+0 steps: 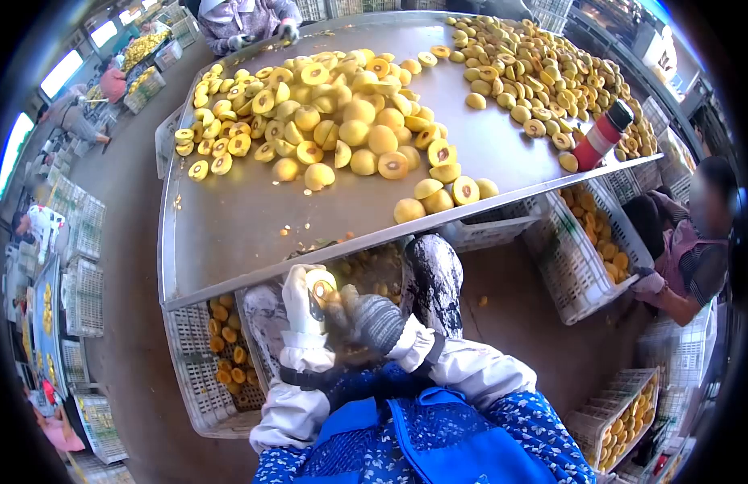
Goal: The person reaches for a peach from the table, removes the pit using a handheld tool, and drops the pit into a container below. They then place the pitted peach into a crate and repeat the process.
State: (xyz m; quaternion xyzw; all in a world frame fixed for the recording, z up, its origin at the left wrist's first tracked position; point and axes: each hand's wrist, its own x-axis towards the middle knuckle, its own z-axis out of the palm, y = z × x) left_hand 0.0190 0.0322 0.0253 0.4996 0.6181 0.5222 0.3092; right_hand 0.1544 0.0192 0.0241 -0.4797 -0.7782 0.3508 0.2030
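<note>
My left hand (304,300), in a pale glove, holds a halved yellow fruit (321,284) with its cut face and brown pit showing. Close beside it, my right hand (376,321) is closed in a grey knitted glove; whatever its fingers hold is blurred. Both hands are just below the near edge of the metal table (229,234), above my lap. A large heap of halved yellow fruit (334,113) lies on the table beyond them, and a few more halves (466,190) sit near the table's edge.
A second fruit pile (543,73) and a red bottle (601,135) are at the table's right. Crates of fruit stand below left (198,363) and right (569,262). A co-worker (689,250) grips the right crate; another person (245,24) is across the table.
</note>
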